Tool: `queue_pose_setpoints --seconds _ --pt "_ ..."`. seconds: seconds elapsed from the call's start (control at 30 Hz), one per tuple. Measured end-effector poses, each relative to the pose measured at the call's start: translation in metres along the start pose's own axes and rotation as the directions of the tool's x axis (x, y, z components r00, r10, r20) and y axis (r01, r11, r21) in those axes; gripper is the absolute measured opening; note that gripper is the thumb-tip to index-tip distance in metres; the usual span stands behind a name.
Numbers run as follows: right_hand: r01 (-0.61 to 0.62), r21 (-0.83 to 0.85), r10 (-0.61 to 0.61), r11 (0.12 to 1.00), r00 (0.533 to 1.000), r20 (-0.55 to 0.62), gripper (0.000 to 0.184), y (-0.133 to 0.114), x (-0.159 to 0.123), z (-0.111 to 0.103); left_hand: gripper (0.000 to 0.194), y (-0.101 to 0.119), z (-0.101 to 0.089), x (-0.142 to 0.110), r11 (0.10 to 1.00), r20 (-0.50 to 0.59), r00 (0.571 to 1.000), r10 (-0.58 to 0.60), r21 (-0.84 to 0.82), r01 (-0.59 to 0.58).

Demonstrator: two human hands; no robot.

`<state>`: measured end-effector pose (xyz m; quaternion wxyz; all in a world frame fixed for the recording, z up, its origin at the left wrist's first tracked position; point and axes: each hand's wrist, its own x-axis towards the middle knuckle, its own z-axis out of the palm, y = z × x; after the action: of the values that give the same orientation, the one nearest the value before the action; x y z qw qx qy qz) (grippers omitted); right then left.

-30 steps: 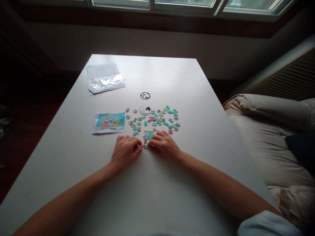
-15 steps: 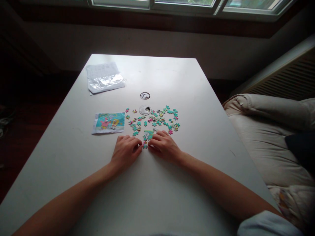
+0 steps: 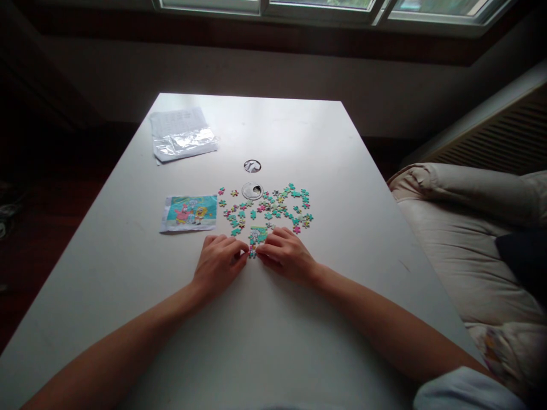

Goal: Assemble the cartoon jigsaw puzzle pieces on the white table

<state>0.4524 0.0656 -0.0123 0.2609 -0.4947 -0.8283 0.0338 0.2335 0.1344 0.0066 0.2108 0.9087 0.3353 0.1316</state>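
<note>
A small joined section of jigsaw puzzle, with a pale cartoon face on green, lies on the white table between my hands. My left hand pinches at the lower left edge of the section, thumb and index finger closed on a puzzle piece there. From the other side, my right hand has its fingertips pressed together at the section's lower right edge, partly covering it. Whether it grips a piece is hidden. Loose jigsaw pieces, mostly green with some pink and yellow, are scattered just beyond my hands.
A printed picture sheet with cartoon figures lies left of the pieces. Papers under a clear plastic bag rest at the far left of the table. Two round table inserts sit mid-table. A cushioned seat stands at right.
Both hands stay at the lower end of the joined section. My right hand has shifted very slightly; the loose pieces lie as before.
</note>
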Motion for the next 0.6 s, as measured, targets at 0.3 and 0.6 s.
queue_pose_setpoints --seconds 0.3,0.6 --pt "0.025 -0.019 -0.025 1.000 0.999 0.023 0.018 0.0023 -0.0008 0.0023 0.009 -0.0021 0.0011 0.0008 0.999 -0.006 0.999 0.045 0.013 -0.045" --pt "0.017 0.021 -0.017 1.000 0.999 0.037 0.018 0.0020 -0.0002 0.0023 0.012 -0.0018 -0.0022 0.0011 0.978 0.034 0.990 0.136 0.156 -0.140"
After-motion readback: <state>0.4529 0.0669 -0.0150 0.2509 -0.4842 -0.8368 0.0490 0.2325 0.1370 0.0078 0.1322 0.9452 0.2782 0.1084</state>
